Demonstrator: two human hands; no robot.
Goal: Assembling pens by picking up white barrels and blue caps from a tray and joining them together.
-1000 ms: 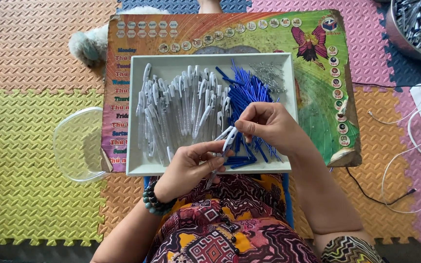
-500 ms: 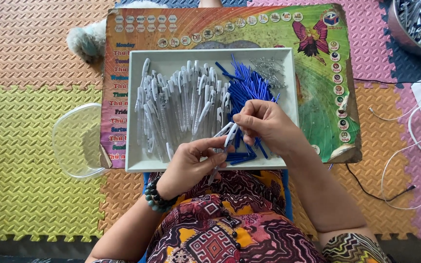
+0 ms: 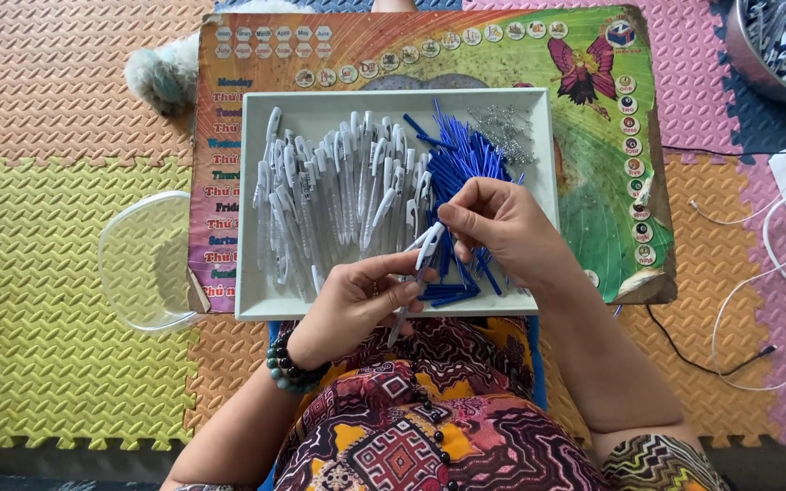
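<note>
Both hands pinch one white plastic pen (image 3: 422,259): left hand (image 3: 357,300) below, right hand (image 3: 498,223) above, over a shallow white tray (image 3: 393,105) of pens and blue refills (image 3: 466,159), on a glossy, colourful board (image 3: 593,136) beyond.

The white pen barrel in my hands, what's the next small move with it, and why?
Probably slide a blue refill into the white pen barrel. The left hand holds the barrel over the white tray, the right hand pinches at its upper end, and the refill pile lies right under that hand. Whether a refill is already in cannot be told.
</note>
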